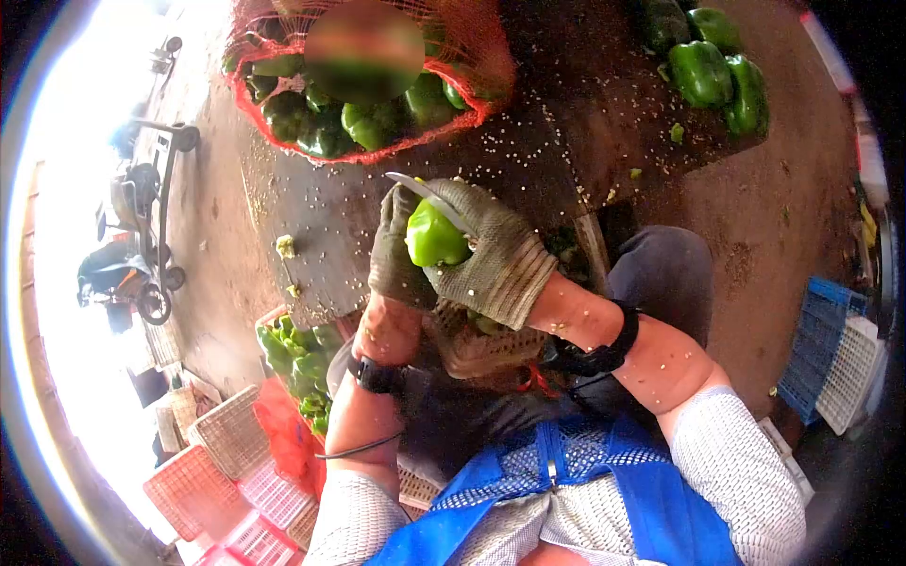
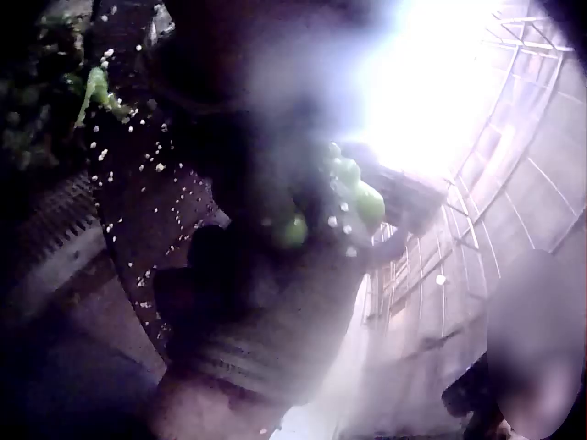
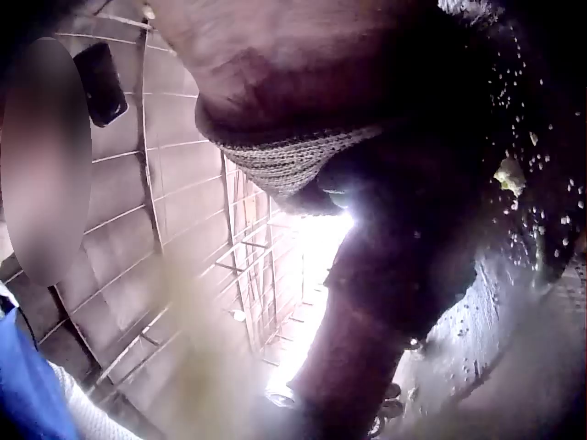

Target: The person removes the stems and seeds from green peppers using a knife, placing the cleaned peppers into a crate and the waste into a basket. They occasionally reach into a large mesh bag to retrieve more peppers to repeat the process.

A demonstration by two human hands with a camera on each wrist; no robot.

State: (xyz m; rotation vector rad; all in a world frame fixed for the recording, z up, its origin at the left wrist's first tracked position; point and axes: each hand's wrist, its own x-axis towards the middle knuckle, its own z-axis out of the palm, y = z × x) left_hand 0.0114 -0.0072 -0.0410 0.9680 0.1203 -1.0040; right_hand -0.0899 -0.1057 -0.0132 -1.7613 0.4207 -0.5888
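Green pepper (image 1: 434,236) sits between the gloved fingers, the left hand (image 1: 396,250) curled against its side, seemingly steadying it for the knife (image 1: 436,200) that the right hand (image 1: 495,250) grips.

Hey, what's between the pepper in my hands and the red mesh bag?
Past the pepper, the head view shows gloved fingers and the knife blade, then seed-strewn dark work surface up to the bag.

The person's gloved left hand (image 1: 391,247) and right hand (image 1: 500,255) meet close together in front of the body — both gripping — while the bare forearms (image 1: 668,366) slant inward from either side.
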